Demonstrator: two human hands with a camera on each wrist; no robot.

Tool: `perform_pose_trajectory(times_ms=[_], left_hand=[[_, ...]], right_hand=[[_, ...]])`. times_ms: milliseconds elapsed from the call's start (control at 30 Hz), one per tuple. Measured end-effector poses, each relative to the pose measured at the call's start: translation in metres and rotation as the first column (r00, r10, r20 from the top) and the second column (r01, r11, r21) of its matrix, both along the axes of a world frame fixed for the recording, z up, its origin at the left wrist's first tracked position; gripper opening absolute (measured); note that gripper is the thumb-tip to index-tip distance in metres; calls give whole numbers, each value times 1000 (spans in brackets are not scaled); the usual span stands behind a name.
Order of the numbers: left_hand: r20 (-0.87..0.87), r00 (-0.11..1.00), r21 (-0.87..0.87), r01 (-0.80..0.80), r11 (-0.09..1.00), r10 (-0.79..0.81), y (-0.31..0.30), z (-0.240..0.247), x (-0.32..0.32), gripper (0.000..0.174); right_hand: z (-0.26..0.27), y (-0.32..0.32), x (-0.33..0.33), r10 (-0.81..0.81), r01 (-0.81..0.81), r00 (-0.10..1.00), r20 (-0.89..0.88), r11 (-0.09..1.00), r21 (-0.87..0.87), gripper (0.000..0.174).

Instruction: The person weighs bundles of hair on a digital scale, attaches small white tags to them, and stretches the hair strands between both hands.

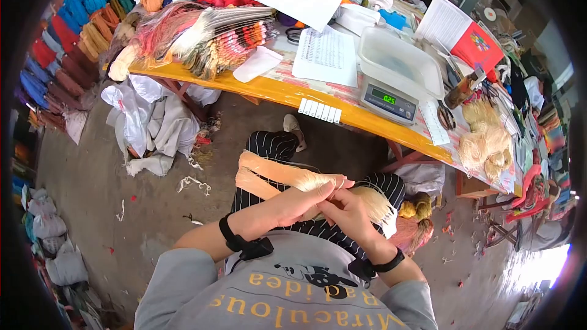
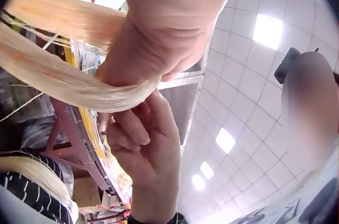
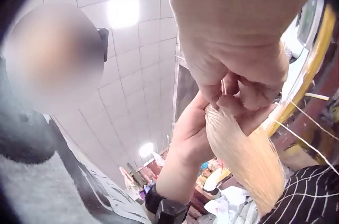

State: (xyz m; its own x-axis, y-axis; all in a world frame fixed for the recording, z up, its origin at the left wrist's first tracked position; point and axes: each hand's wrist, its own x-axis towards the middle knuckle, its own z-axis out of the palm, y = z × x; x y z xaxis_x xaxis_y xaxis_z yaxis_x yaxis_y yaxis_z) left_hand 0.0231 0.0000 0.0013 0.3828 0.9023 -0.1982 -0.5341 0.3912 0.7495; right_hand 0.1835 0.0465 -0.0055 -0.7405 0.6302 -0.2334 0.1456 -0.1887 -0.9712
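Note:
A peach and cream hank of yarn (image 1: 269,172) lies in folded lengths over the lap and runs up into both hands. My left hand (image 1: 298,200) grips the hank near its end; in the left wrist view the pale yarn (image 2: 69,81) bends round under that hand. Close against it, my right hand (image 1: 351,212) has its fingers curled and pinches at strands by the gathered end. In the right wrist view the yarn (image 3: 246,155) hangs down from the meeting fingers, which partly hide it. A cream bundle (image 1: 374,205) with cut ends lies on the right thigh.
A yellow-edged table (image 1: 269,90) stands ahead, with a digital scale (image 1: 389,101) carrying a plastic tub (image 1: 400,55). Beside it are printed sheets (image 1: 327,58), multicoloured yarn (image 1: 226,43) and a cream yarn heap (image 1: 486,140). White sacks (image 1: 143,116) sit below left.

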Motion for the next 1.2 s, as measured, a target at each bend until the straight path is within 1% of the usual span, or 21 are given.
perform_pose_trajectory(times_ms=[133, 200, 233, 300, 333, 367, 400, 467, 600, 667, 700, 733, 767, 800, 833, 867, 967, 1033, 1100, 1167, 1200], left_hand=[[69, 998, -69, 13, 998, -9, -2, 0, -3, 51], [-54, 995, -50, -89, 995, 87, -1, -3, -2, 53], [-50, 996, -51, -80, 995, 78, -1, -3, -3, 53], [61, 987, -88, -142, 986, 148, 2, -3, -6, 56], [64, 987, -88, -141, 986, 147, 4, -3, -7, 56], [95, 982, -129, -151, 980, 164, 6, -3, -9, 57], [125, 975, -169, -162, 972, 185, 7, -3, -11, 58], [108, 975, -159, -176, 971, 194, 10, -6, -19, 60], [-61, 978, -129, -204, 970, 198, 12, -22, -26, 58], [-209, 962, -140, 146, 979, -173, 8, -52, -40, 57], [-186, 908, -378, 287, 880, -376, 1, -16, -52, 58], [72, 828, -93, 561, 823, -556, 1, -27, -74, 55], [25, 874, 50, 483, 874, -485, -9, -29, -87, 51], [-332, 877, -155, 312, 937, -347, -15, -23, -113, 42], [-171, 983, -203, 27, 979, -62, -29, -41, -146, 28], [-11, 999, -230, -42, 972, 40, -31, -48, -183, 15], [-171, 785, -221, -620, 753, 596, -56, -34, -266, 10], [-135, 617, -275, -775, 569, 775, -80, -47, -341, 15], [46, 571, -300, -775, 556, 820, -115, -55, -407, 20], [3, 423, -262, -874, 408, 906, -149, -68, -467, 25], [4, 421, -261, -875, 407, 907, -160, -67, -483, 25]], right_hand=[[-13, 1, 2, -101, 112, 993, -62, 966, 231, 11], [-17, 2, 7, -150, 145, 988, -35, 833, 534, 9], [-15, 1, 9, -158, 150, 987, -32, 832, 534, 9], [-6, -2, 11, -194, 208, 976, -95, 964, 167, 8], [-2, -2, 12, -196, 209, 976, -92, 964, 167, 8], [3, -1, 13, -237, 209, 960, -147, 961, -180, 9], [8, -1, 13, -291, 164, 939, -183, 847, -506, 11], [9, -3, 12, -328, 174, 925, -192, 815, -552, 14], [-5, -3, 17, -91, 22, 991, -96, 828, -560, 19], [-2, 2, 29, 269, -257, 963, -7, 914, -315, 23], [5, 5, 37, 174, -154, 982, 69, 959, -237, 27], [2, 14, 53, 79, -59, 992, 96, 979, -197, 25], [9, 25, 65, -33, 63, 986, 162, 981, -182, 23], [4, 38, 83, -132, 153, 980, 147, 977, -146, 20], [2, 50, 101, -240, 265, 953, 183, 957, -122, 14], [5, 61, 121, -296, 323, 929, 224, 941, -98, 13], [-37, 99, 200, -491, 521, 845, 210, 845, -118, 14], [-55, 119, 250, -597, 618, 783, 175, 779, -107, 18], [-56, 129, 292, -643, 672, 727, 241, 738, -58, 19], [-62, 140, 334, -682, 716, 667, 301, 698, -5, 20], [-69, 145, 356, -725, 747, 615, 310, 662, 68, 22]])
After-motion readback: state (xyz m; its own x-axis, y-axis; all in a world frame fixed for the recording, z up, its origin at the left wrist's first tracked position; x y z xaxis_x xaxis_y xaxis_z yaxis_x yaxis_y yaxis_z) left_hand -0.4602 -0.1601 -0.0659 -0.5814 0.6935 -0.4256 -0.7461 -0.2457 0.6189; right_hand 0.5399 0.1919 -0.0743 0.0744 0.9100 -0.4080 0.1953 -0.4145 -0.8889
